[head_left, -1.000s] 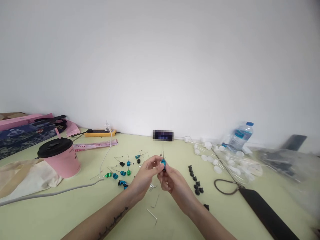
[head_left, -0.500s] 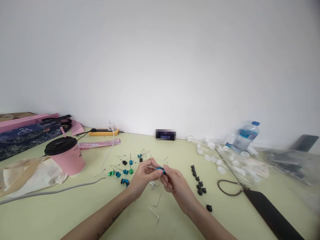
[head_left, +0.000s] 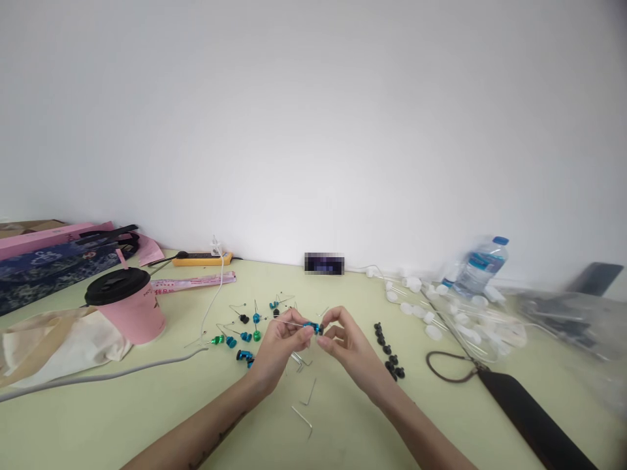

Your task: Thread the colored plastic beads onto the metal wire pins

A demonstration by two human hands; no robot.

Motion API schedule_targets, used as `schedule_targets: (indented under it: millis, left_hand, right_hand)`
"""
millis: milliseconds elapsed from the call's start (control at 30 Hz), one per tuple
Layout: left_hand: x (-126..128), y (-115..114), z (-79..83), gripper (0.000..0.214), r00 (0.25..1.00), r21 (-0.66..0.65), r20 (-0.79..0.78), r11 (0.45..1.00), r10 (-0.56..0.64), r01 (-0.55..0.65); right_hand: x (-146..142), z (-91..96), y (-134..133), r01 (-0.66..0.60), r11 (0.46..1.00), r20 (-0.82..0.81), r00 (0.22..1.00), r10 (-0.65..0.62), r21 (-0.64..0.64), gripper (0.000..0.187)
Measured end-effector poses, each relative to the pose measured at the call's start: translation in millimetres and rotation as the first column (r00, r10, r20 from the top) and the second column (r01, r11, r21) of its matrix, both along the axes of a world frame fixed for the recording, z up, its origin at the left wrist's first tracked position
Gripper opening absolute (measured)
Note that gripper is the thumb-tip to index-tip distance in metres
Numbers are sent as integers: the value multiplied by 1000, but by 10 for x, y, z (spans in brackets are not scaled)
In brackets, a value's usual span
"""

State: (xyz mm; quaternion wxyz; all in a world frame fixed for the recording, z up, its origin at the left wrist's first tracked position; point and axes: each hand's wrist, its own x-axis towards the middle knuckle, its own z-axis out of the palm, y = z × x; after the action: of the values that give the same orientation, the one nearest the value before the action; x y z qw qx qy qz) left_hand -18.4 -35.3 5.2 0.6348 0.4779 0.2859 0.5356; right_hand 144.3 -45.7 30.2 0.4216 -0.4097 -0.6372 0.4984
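My left hand (head_left: 280,346) pinches a small shiny blue metal piece (head_left: 309,326) with a thin wire sticking out to the left. At its right end is a black knob (head_left: 321,329), with the curved fingertips and thumb of my right hand (head_left: 350,346) closed around it. Left of my hands lie several similar blue pieces (head_left: 231,341), a green one (head_left: 218,340) and a black one (head_left: 243,318), some with bent wires. Under and in front of my hands are L-shaped hex keys (head_left: 302,419). Several loose black knobs (head_left: 386,350) form a row beyond my right hand.
A pink cup (head_left: 132,310) with a black lid stands on the left beside a cloth bag (head_left: 63,343). At the back are a yellow power strip (head_left: 202,259) and a blurred-out device (head_left: 324,264). Clear tubes with white caps (head_left: 434,333), a water bottle (head_left: 482,267) and a black strap-like object (head_left: 529,411) lie right.
My right hand has shifted slightly right along the blue piece, its fingers now more arched, exposing the black knob. The nearest loose black knob on the table no longer shows where my right forearm passes.
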Motion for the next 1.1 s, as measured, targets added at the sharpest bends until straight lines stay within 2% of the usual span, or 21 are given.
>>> schedule_targets:
  millis: [67, 133, 200, 233, 333, 400, 433, 467, 567, 633, 733, 767, 800, 900, 933, 1000, 1033, 1100]
  left_hand:
    - [-7, 5, 2, 19, 1000, -1, -2, 1000, 9, -9]
    - [-5, 7, 0, 20, 1000, -3, -3, 1000, -8, 8]
    - [0, 5, -4, 20, 1000, -4, -1, 1000, -29, 29]
    - [2, 5, -5, 20, 1000, -2, 1, 1000, -31, 31]
    - [-3, 6, -1, 20, 1000, 6, 7, 1000, -5, 5]
    - [-6, 6, 1, 20, 1000, 8, 11, 1000, 2, -2]
    - [-5, 5, -1, 20, 1000, 7, 13, 1000, -6, 5]
    - [-3, 4, -5, 20, 1000, 6, 16, 1000, -17, 17]
    - [0, 8, -26, 20, 999, 1, 21, 999, -38, 38]
    - [-5, 17, -34, 20, 1000, -3, 20, 1000, -24, 24]
    - [-15, 31, -36, 19, 1000, -5, 27, 1000, -5, 6]
    - [-16, 33, -35, 20, 999, -5, 32, 1000, -5, 5]
    - [-16, 33, -35, 20, 999, -6, 36, 1000, -3, 3]
    - [-17, 30, -32, 20, 999, -13, 39, 1000, 1, 0]
    - [-19, 30, -29, 20, 999, -14, 37, 1000, 5, -4]
    - [-27, 32, -16, 21, 999, -15, 33, 1000, 21, -21]
    - [-30, 33, -9, 22, 999, -14, 33, 999, 31, -30]
    - [-29, 31, 0, 23, 998, -17, 36, 999, 46, -45]
  right_hand:
    - [8, 23, 4, 12, 1000, 5, 1000, -11, -15, 32]
    - [4, 31, 12, -26, 999, 25, 999, 27, -33, 28]
    - [-1, 31, 16, -87, 995, 33, 995, 89, -52, 42]
    - [-1, 31, 16, -104, 993, 30, 994, 106, -56, 43]
    - [16, 36, 14, -53, 997, 15, 998, 54, -59, 25]
    - [26, 34, 19, 6, 998, 12, 1000, -5, -64, 36]
    - [25, 29, 23, 10, 997, 16, 1000, -9, -71, 32]
    - [22, 21, 27, -11, 997, 23, 1000, 13, -79, 29]
    - [4, -4, 33, -95, 991, 24, 995, 98, -99, 38]
    - [1, -14, 33, -65, 994, 13, 998, 66, -93, 28]
    - [9, -26, 41, 41, 997, 13, 999, -40, -65, 38]
    - [8, -33, 46, 53, 997, 23, 998, -52, -55, 34]
    - [4, -40, 51, 46, 998, 37, 998, -44, -52, 30]
    - [-18, -58, 54, -32, 997, 80, 996, 38, -77, 46]
    - [-24, -60, 51, -47, 996, 74, 996, 53, -79, 44]
    - [-26, -62, 42, -28, 998, 34, 999, 31, -64, 28]
    - [-24, -64, 40, 2, 999, 11, 1000, -2, -54, 28]
    - [-20, -74, 43, 63, 996, -16, 998, -64, -57, 39]
